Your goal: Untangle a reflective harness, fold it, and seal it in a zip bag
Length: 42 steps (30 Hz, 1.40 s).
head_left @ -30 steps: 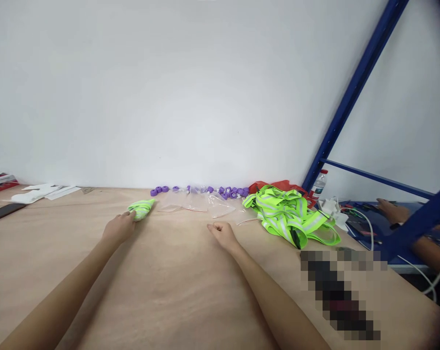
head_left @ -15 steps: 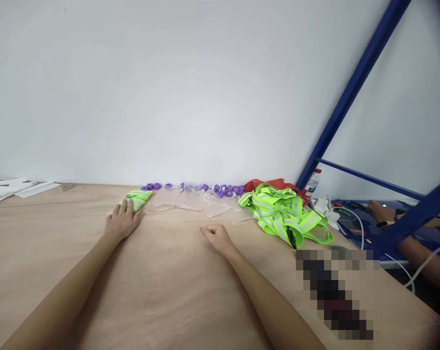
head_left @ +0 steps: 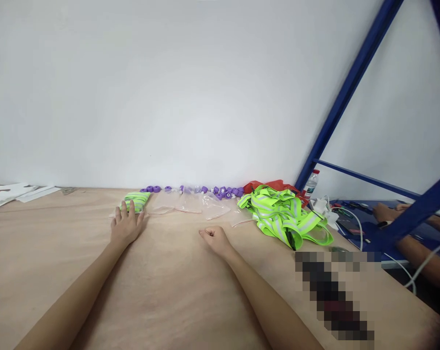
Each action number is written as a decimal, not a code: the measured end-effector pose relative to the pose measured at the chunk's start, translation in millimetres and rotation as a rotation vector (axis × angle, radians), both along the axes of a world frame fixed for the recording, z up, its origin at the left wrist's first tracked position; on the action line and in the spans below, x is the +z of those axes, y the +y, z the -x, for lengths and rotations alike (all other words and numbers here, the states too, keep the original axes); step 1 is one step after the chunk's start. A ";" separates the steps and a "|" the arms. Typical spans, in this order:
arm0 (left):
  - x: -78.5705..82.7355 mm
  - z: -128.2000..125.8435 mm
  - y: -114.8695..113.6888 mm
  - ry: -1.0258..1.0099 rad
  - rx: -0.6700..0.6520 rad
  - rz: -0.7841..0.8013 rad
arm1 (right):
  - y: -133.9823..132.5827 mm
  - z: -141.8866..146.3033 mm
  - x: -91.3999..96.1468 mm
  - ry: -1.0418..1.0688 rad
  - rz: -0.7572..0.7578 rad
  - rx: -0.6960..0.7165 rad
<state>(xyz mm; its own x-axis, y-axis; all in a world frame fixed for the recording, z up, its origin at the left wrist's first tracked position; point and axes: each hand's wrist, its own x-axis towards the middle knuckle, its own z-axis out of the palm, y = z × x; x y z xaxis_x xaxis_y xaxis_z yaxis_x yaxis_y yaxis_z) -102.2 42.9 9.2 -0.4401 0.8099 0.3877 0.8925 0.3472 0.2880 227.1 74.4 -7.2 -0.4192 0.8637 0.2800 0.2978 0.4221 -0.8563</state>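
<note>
Smooth, pale wood table [head_left: 168, 291]. At its far right lies a crumpled pile of neon-yellow vests [head_left: 285, 214] with grey reflective bands. The left hand [head_left: 126, 227] lies flat with fingers spread, its fingertips on a folded vest [head_left: 136, 198] near the wall, gripping nothing. The right hand [head_left: 214, 238] rests loosely fisted and empty. The bottle [head_left: 310, 183] has a label too small to read.

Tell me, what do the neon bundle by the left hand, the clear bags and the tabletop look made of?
Neon bundle: likely woven fabric with grey reflective stripes, seemingly inside clear film.
Clear bags: thin glossy plastic, crinkled and see-through.
Tabletop: pale wood, probably plywood, matte with faint grain.
</note>
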 end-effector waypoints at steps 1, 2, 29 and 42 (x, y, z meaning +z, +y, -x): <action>-0.1 -1.7 -3.3 0.011 -0.007 -0.005 | 0.2 0.0 -0.3 0.001 -0.003 -0.001; -0.6 -3.9 -7.3 0.020 -0.016 -0.008 | 0.5 0.2 -0.7 0.001 -0.007 -0.003; 8.3 -167.2 -82.4 0.025 -0.777 0.371 | 7.0 -77.3 51.5 -0.537 -0.280 -0.326; 9.5 -165.7 -83.9 -0.016 -0.795 0.353 | 31.7 -221.5 106.0 -0.933 0.102 -0.906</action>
